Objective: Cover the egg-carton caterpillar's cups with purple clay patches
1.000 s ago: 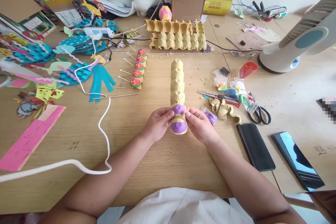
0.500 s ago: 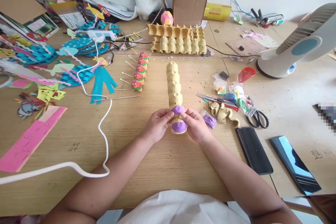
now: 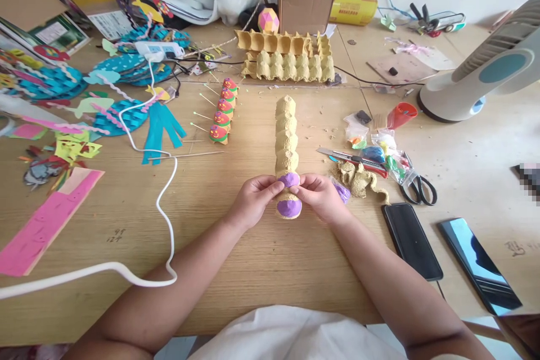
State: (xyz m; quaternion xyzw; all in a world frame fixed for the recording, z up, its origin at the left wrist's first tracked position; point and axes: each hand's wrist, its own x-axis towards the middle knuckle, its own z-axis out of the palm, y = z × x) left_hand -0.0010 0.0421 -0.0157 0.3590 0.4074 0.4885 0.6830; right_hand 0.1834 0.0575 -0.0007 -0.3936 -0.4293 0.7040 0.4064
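A strip of beige egg-carton cups [image 3: 287, 143] stands out from my body at the middle of the table. Purple clay [image 3: 289, 207] covers part of the nearest cup, and a second purple patch [image 3: 289, 180] lies on the cup beyond it. My left hand [image 3: 255, 199] grips the strip's left side, thumb on the second patch. From the right, my right hand [image 3: 320, 197] holds the same cup, with its thumb at the patch's edge. A bag of purple clay [image 3: 341, 190] lies partly hidden behind my right hand.
Left are a painted red-green strip [image 3: 223, 112], a white cable [image 3: 162, 208] and pink card [image 3: 50, 222]. Right are a craft knife [image 3: 354, 160], scissors [image 3: 422, 190], clay bags [image 3: 373, 153] and two phones [image 3: 413, 242] [image 3: 481, 264]. Egg cartons [image 3: 295, 66] and a white fan [image 3: 476, 79] stand farther back.
The far end of the strip has swung slightly right. My right hand has shifted a little right and now covers more of the purple clay bag. The camera view has moved slightly.
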